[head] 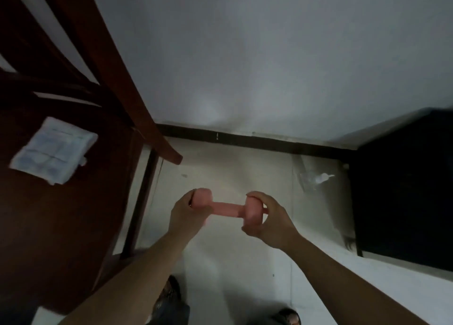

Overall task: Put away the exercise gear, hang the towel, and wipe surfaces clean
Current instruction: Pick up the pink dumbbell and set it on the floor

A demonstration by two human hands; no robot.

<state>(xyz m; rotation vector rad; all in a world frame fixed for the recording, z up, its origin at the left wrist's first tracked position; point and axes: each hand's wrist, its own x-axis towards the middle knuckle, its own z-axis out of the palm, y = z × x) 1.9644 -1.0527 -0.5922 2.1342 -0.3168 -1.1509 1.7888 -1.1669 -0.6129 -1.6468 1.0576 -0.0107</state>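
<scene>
Left hand (188, 213) and right hand (266, 218) each grip one end of the pink dumbbell (226, 208): rigid, probably light, best carried by its bar.

dark wooden chair (61, 214) at left, white wall (269, 55), black baseboard (257, 142), pale floor (232, 263), black cabinet (404, 190) at right, crumpled clear plastic (316, 177) just beside it
</scene>
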